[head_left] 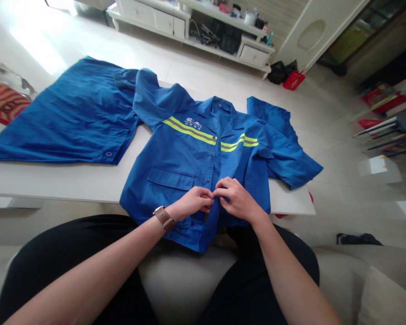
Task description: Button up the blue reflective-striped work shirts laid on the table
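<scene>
A blue work jacket (176, 153) with yellow and grey reflective stripes lies front up on the white table, its lower hem hanging over the near edge. At its front opening, my left hand (199, 199) pinches the edge that carries the buttons, below a visible button (207, 179). My right hand (235, 196) is closed on the other front edge, its fingertips meeting those of the left. Whatever lies between the fingertips is hidden. Higher up, the two front edges lie apart beneath the open collar (219, 110).
Folded blue trousers (71, 117) lie on the table (54, 180) at the left. Another blue cloth piece (270, 110) shows behind the jacket's sleeve at right. A white cabinet (149, 18) stands across the floor, with a red bag (294, 80) beside it.
</scene>
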